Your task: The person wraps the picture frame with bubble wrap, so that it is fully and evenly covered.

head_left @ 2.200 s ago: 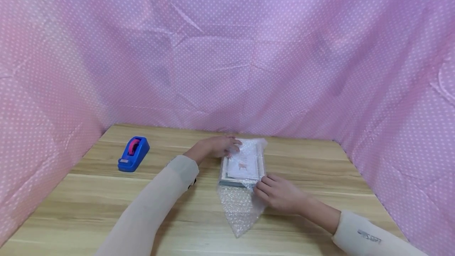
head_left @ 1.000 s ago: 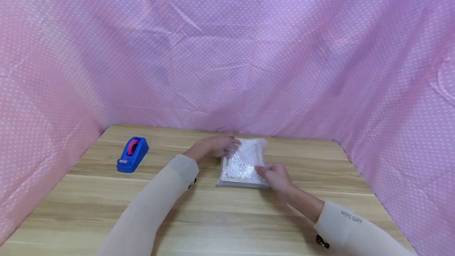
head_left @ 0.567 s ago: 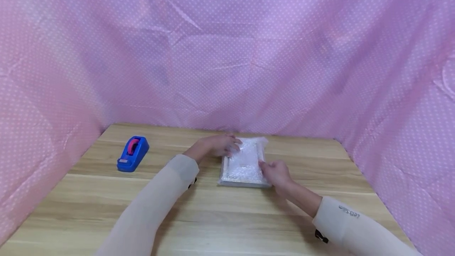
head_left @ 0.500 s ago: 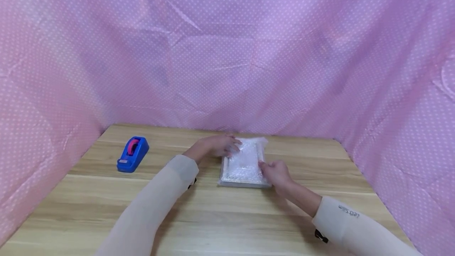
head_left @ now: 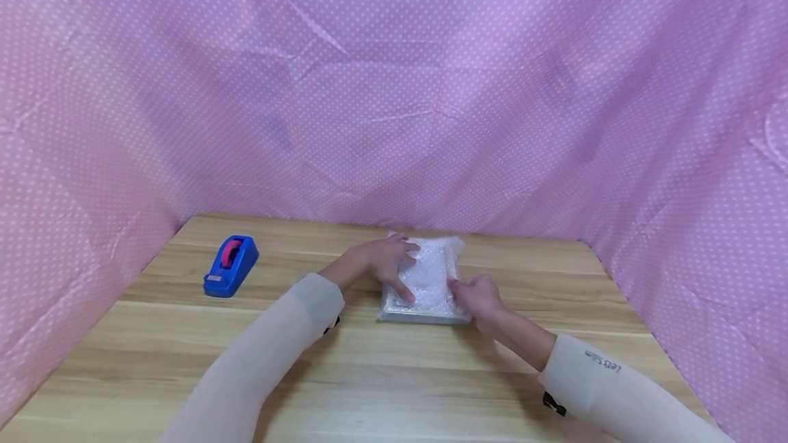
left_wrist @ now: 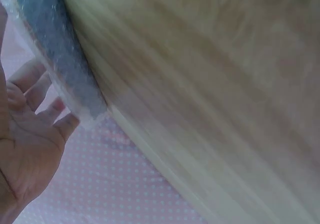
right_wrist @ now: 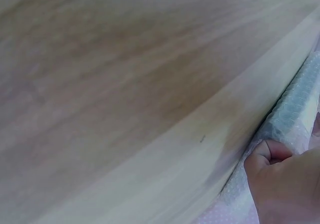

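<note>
- Far left, on the pale wood-grained desk (head_left: 369, 388): blue plastic tape dispenser (head_left: 239, 271) carrying a pink tape roll (head_left: 230, 253); stands well apart from both hands.
- Next, left hand (head_left: 389, 262), cream sleeve (head_left: 258, 354) behind it: fingers spread, not closed round anything, laid over the left side of a flat rectangular package in clear bubble wrap (head_left: 427, 279), thumb across its top face.
- Centre: package lies flat on the desk, nearer the far edge, between the hands; pale border visible through the wrap.
- Right: right hand (head_left: 480, 301) pinches the package's right edge, thumb on top, fingers curled.
- Far right: cream sleeve with dark lettering (head_left: 602, 361).
</note>
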The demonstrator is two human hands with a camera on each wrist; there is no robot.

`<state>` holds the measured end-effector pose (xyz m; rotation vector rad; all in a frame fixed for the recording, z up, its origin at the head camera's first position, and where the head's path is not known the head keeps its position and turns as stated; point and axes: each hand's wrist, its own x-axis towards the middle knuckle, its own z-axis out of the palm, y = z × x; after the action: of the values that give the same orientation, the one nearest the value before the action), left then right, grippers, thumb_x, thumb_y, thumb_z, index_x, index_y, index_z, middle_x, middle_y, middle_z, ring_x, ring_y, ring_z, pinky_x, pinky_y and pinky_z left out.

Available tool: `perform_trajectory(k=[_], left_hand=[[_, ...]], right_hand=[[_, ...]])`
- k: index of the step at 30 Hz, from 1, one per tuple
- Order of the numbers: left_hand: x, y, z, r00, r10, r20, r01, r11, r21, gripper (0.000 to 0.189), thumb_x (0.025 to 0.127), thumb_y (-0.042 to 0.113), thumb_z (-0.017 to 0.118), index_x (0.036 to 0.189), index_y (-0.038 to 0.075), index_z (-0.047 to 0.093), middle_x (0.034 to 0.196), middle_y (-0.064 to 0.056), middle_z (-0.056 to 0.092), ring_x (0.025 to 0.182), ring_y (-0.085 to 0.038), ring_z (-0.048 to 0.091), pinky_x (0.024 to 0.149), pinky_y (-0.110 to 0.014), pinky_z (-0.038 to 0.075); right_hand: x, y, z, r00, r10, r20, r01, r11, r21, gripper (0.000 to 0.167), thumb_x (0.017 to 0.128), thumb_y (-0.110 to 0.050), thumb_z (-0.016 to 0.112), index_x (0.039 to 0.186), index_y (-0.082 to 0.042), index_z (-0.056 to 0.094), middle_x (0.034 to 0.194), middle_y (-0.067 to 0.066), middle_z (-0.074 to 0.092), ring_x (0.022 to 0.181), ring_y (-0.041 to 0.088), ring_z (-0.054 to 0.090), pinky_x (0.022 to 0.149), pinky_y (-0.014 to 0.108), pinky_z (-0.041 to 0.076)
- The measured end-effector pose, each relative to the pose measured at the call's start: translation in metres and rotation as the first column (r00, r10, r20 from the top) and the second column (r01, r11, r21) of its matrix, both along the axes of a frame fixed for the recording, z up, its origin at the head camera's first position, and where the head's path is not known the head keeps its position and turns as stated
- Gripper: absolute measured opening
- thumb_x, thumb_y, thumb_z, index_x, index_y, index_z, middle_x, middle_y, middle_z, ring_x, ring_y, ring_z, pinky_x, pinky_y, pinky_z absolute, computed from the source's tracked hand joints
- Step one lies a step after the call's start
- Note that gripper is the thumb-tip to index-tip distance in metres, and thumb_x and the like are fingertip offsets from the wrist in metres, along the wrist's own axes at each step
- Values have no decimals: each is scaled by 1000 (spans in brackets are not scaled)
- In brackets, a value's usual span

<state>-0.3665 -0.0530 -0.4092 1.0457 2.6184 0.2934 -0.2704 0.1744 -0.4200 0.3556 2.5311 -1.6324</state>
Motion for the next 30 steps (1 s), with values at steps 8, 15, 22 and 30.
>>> perform_trajectory(k=[8, 15, 22, 30], left_hand=[[4, 4, 2, 997, -31, -72, 28, 999, -43, 98, 70, 75, 78, 143, 11, 60, 166, -4, 32, 155, -36, 15, 124, -52, 19], [6, 4, 3, 998, -13, -66, 10, 999, -48, 97, 70, 76, 78, 142, 13, 61, 165, -2, 33, 155, -35, 16, 123, -53, 20], [18, 11, -1, 997, 28, -66, -30, 999, -37, 94, 71, 74, 79, 142, 14, 62, 165, 0, 35, 156, -34, 16, 123, -54, 22], [30, 16, -2, 996, 50, -77, -51, 998, -23, 94, 72, 72, 79, 143, 13, 61, 165, -1, 34, 156, -35, 15, 122, -55, 23]], right_hand=[[0, 8, 9, 996, 93, 11, -94, 986, 140, 45, 96, -28, 71, 59, -10, 52, 59, -2, 48, 58, 13, 43, 49, 26, 35], [-10, 22, 16, 888, 420, -190, -307, 847, 434, 31, 89, -32, 80, 88, -4, 66, 78, 4, 63, 71, 18, 55, 61, 30, 47], [-17, 39, 4, 563, 771, -297, -349, 548, 760, 69, 90, -56, 73, 134, -5, 60, 135, 14, 58, 120, 38, 48, 98, 57, 40], [-24, 44, -8, 476, 845, -245, -268, 404, 875, 68, 92, -59, 68, 135, -7, 59, 139, 17, 55, 127, 40, 44, 105, 60, 34]])
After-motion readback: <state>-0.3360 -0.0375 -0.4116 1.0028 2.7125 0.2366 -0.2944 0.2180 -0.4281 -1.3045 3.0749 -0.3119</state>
